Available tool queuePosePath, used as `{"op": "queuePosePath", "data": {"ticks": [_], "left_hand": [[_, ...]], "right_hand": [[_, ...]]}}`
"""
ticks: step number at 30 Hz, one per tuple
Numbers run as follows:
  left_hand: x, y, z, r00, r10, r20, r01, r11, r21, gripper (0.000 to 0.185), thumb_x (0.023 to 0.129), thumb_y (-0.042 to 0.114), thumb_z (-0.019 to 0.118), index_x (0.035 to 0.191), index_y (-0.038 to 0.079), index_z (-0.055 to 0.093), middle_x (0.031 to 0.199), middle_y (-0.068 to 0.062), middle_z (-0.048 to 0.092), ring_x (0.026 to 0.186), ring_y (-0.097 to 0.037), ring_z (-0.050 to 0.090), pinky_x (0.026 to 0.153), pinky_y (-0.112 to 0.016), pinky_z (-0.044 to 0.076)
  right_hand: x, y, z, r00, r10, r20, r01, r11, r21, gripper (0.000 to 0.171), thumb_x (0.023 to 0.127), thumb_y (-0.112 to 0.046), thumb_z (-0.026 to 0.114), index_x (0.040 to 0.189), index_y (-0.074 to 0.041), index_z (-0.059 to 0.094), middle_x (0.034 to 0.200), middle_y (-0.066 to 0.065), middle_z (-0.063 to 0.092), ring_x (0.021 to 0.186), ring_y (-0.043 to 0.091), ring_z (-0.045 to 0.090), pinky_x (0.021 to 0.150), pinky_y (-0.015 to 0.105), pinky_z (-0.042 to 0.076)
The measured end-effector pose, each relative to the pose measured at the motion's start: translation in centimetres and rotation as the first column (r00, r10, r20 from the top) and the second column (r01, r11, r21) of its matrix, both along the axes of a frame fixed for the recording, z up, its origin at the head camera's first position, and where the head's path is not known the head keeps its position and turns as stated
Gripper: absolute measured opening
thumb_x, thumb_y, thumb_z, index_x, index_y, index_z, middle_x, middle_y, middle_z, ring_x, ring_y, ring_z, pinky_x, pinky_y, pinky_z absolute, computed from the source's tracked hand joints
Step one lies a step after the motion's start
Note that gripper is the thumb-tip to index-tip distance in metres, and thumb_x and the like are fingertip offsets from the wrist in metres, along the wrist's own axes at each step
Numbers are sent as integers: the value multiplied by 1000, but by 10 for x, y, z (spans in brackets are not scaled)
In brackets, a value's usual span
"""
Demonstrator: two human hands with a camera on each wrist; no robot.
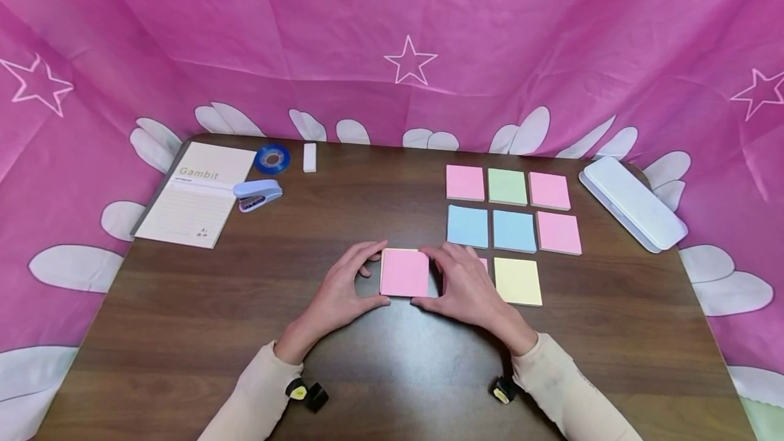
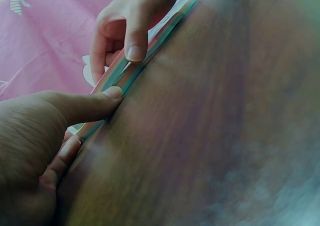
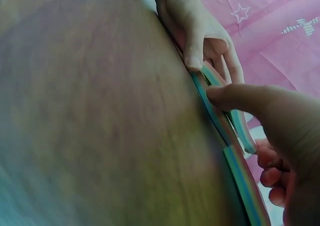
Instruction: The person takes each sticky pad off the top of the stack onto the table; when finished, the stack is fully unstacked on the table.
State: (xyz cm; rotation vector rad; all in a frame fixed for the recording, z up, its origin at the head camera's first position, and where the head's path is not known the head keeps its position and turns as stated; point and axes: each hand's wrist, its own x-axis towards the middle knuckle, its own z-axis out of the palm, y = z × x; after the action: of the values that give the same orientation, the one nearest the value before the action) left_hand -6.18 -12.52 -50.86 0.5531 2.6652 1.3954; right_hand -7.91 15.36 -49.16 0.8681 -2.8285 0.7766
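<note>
A pink-topped sticky note pad (image 1: 404,272) lies in front of me, with a thin yellow edge peeking out behind it. My left hand (image 1: 339,291) grips its left side, thumb at the near edge and fingers at the far edge. On the right side my right hand (image 1: 468,288) grips it the same way. Both wrist views show striped multicoloured edges in two layers, the upper pad (image 3: 243,131) over another, with a narrow gap between. Behind the right hand, a pink pad (image 1: 484,263) is mostly hidden, beside a yellow pad (image 1: 518,281).
More pads sit in rows at right, including a green pad (image 1: 506,186) and a blue pad (image 1: 514,231). A white case (image 1: 633,203) lies far right. At left are a notebook (image 1: 190,203), a stapler (image 1: 257,188), blue tape (image 1: 262,159) and a white block (image 1: 309,157).
</note>
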Motion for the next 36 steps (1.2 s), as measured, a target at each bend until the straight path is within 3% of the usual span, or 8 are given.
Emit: {"op": "queuePosePath", "data": {"ticks": [10, 20, 23, 29, 31, 36], "left_hand": [[1, 1, 1, 1000, 15, -5, -15, 1000, -21, 98, 80, 16, 103, 165, 17, 54, 153, -5, 61, 109, -17, 64, 94, -41, 57], [2, 1, 0, 999, 21, -28, -21, 999, -26, 101, 76, 15, 105, 164, 16, 54, 145, -3, 68, 107, -18, 64, 96, -46, 56], [2, 2, 0, 999, 19, -28, -20, 999, -31, 103, 75, 16, 106, 165, 17, 53, 146, -1, 69, 107, -18, 62, 96, -45, 55], [2, 2, 2, 1000, 16, -25, -17, 999, -50, 107, 74, 20, 107, 165, 19, 52, 147, 2, 69, 108, -17, 60, 95, -44, 54], [3, 2, 2, 1000, 14, -26, -16, 999, -50, 106, 73, 21, 108, 165, 20, 53, 147, 3, 69, 110, -17, 60, 95, -44, 54], [3, 3, 2, 999, 10, -33, -11, 999, -52, 105, 73, 25, 108, 163, 21, 55, 146, 5, 70, 115, -18, 60, 96, -42, 56]], "right_hand": [[-20, 14, 13, 999, -25, 34, 28, 995, -95, 82, 71, -43, 104, 135, -3, 72, 89, 1, 57, 84, 17, 51, 82, 43, 40], [-57, 20, 27, 988, -105, 112, 112, 992, -57, 88, 79, -43, 101, 148, -2, 66, 94, 10, 60, 85, 23, 52, 85, 44, 38], [-64, 19, 26, 985, -117, 130, 121, 992, -22, 89, 80, -42, 101, 150, -2, 64, 102, 11, 63, 94, 27, 57, 89, 45, 40], [-74, 11, 19, 983, -116, 139, 107, 992, 70, 90, 81, -44, 101, 152, -3, 63, 135, 20, 68, 125, 38, 62, 105, 53, 43], [-76, 8, 18, 983, -108, 148, 95, 991, 94, 91, 81, -44, 101, 153, -5, 64, 131, 21, 68, 122, 38, 62, 104, 53, 43], [-79, 3, 18, 979, -94, 183, 69, 988, 136, 95, 79, -46, 102, 157, -8, 63, 97, 10, 55, 93, 28, 49, 87, 44, 35]]}}
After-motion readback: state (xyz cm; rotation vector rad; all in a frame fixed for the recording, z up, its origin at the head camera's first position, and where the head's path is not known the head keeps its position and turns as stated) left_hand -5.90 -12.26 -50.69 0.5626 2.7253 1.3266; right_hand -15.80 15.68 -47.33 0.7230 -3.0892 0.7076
